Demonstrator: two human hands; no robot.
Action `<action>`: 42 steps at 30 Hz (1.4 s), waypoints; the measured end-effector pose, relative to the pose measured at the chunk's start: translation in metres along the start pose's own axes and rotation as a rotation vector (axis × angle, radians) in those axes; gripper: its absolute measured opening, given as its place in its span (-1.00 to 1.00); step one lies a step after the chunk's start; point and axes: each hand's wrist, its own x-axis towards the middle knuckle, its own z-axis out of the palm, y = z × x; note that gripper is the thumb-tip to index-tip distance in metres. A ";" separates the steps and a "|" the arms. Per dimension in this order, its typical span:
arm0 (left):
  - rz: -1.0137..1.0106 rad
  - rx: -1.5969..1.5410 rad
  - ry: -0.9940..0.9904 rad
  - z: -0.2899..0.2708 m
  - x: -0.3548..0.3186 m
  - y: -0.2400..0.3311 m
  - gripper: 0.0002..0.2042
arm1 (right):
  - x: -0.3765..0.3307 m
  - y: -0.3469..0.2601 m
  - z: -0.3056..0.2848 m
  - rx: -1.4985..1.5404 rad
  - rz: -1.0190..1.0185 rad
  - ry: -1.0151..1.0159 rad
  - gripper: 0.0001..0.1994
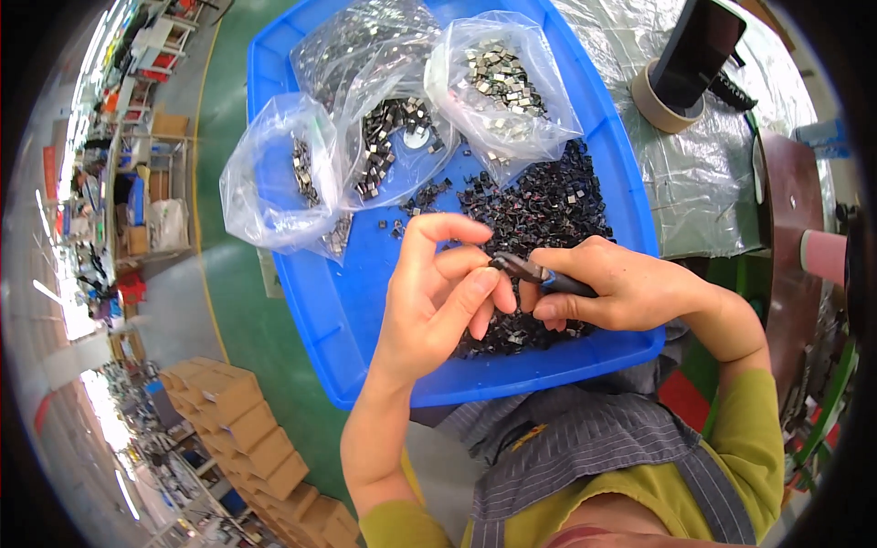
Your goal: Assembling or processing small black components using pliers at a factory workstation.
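Up close, slim dark tool [534,271] between right hand [612,292] and left hand [438,301].

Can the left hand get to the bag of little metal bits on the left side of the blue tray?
Probably yes: the left hand hovers above the blue tray, nothing between it and the leftmost clear bag.

The left hand [438,297] is pinching with curled fingers, meeting the right hand [607,288], which is gripping closed.

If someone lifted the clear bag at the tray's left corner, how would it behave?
The clear bag would probably sag floppily, since its thin film is crumpled. The small metal pieces inside would likely slide and bunch downward. It looks open-topped, so tipping might spill them into the blue tray.
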 end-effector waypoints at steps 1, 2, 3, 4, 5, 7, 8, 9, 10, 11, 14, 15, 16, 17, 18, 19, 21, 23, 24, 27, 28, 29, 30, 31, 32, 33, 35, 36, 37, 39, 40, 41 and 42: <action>-0.011 0.017 -0.015 0.000 0.000 -0.002 -0.77 | 0.000 -0.001 -0.001 0.015 -0.013 0.016 -0.81; 0.042 0.002 -0.006 -0.001 0.001 -0.005 -0.79 | 0.000 -0.001 -0.001 -0.001 -0.017 0.014 -0.81; 0.096 -0.016 0.007 -0.001 0.001 -0.005 -0.82 | 0.000 -0.002 -0.002 -0.017 -0.021 0.007 -0.81; 0.078 0.008 0.004 -0.001 0.002 -0.004 -0.86 | 0.000 -0.002 -0.003 -0.006 -0.030 0.017 -0.81; 0.070 0.018 -0.004 -0.001 0.003 -0.004 -0.86 | 0.000 -0.001 -0.003 -0.063 -0.049 0.030 -0.81; 0.082 -0.003 0.019 -0.001 0.004 -0.005 -0.87 | 0.001 0.002 -0.002 -0.111 -0.074 0.048 -0.80; 0.076 0.004 0.015 -0.001 0.005 -0.005 -0.87 | 0.001 0.004 -0.002 -0.114 -0.106 0.073 -0.80; 0.080 0.003 0.027 -0.001 0.004 -0.005 -0.88 | 0.002 0.005 -0.001 -0.118 -0.137 0.097 -0.80; 0.085 0.000 0.040 -0.001 0.004 -0.006 -0.89 | 0.002 0.004 0.000 -0.113 -0.140 0.101 -0.80; 0.082 0.004 0.038 0.000 0.004 -0.006 -0.89 | 0.002 0.003 0.000 -0.116 -0.133 0.104 -0.80; 0.082 -0.008 0.067 0.001 0.002 -0.006 -0.90 | 0.005 0.005 0.003 -0.110 -0.136 0.110 -0.79; 0.072 0.010 0.080 0.002 0.002 -0.005 -0.90 | 0.005 0.007 0.003 -0.105 -0.144 0.114 -0.79; 0.062 0.028 0.094 0.003 0.002 -0.004 -0.90 | 0.006 0.007 0.004 -0.105 -0.143 0.115 -0.79; 0.061 0.027 0.093 0.003 0.003 -0.005 -0.90 | 0.006 0.007 0.004 -0.121 -0.146 0.117 -0.78; 0.042 0.000 0.101 0.004 0.003 -0.005 -0.90 | 0.006 0.008 0.005 -0.137 -0.149 0.119 -0.77; 0.023 -0.028 0.110 0.004 0.003 -0.005 -0.90 | 0.007 0.008 0.005 -0.137 -0.149 0.118 -0.77; 0.011 -0.058 0.105 0.003 0.003 -0.005 -0.90 | 0.007 0.010 0.004 -0.189 -0.147 0.124 -0.75; 0.001 -0.088 0.099 0.003 0.004 -0.006 -0.90 | 0.007 0.010 0.005 -0.175 -0.150 0.120 -0.74; -0.006 -0.088 0.102 0.003 0.005 -0.006 -0.90 | 0.007 0.010 0.006 -0.160 -0.151 0.117 -0.74; -0.012 -0.079 0.103 0.005 0.005 -0.006 -0.89 | 0.005 0.010 0.005 -0.176 -0.117 0.151 -0.74; -0.012 -0.071 0.102 0.005 0.005 -0.006 -0.87 | 0.005 0.007 0.006 -0.177 -0.119 0.150 -0.74; -0.011 -0.069 0.103 0.006 0.005 -0.004 -0.87 | 0.004 0.004 0.006 -0.180 -0.092 0.157 -0.74; -0.039 0.002 0.121 0.008 0.006 -0.002 -0.85 | 0.003 0.002 0.005 -0.184 -0.060 0.167 -0.75; -0.066 0.073 0.140 0.008 0.007 -0.001 -0.82 | 0.002 0.003 0.005 -0.185 -0.058 0.168 -0.75; -0.084 0.160 0.095 0.005 0.005 -0.002 -0.82 | 0.001 0.003 0.005 -0.185 -0.040 0.157 -0.76; -0.084 0.159 0.093 0.005 0.004 -0.003 -0.82 | 0.001 0.003 0.004 -0.185 -0.023 0.146 -0.77; 0.033 0.481 0.166 0.008 0.002 -0.006 -0.93 | 0.000 0.003 0.003 -0.135 -0.026 0.141 -0.78; 0.031 0.481 0.167 0.008 0.001 -0.007 -0.93 | 0.001 0.002 0.003 -0.084 -0.032 0.133 -0.78; 0.141 0.619 0.194 0.008 0.000 -0.008 -0.93 | 0.000 -0.002 0.002 -0.083 -0.031 0.132 -0.78; 0.251 0.756 0.221 0.007 0.001 -0.010 -0.92 | 0.000 -0.012 -0.001 0.014 0.081 0.070 -0.78; 0.432 0.911 0.198 0.005 0.005 -0.010 -0.90 | 0.001 -0.012 0.000 0.015 0.081 0.067 -0.78; 0.616 1.064 0.171 0.003 0.006 -0.011 -0.89 | 0.002 -0.011 0.001 0.001 0.065 0.071 -0.78; 0.615 1.049 0.173 0.003 0.007 -0.012 -0.90 | 0.002 -0.009 0.000 -0.014 0.051 0.077 -0.78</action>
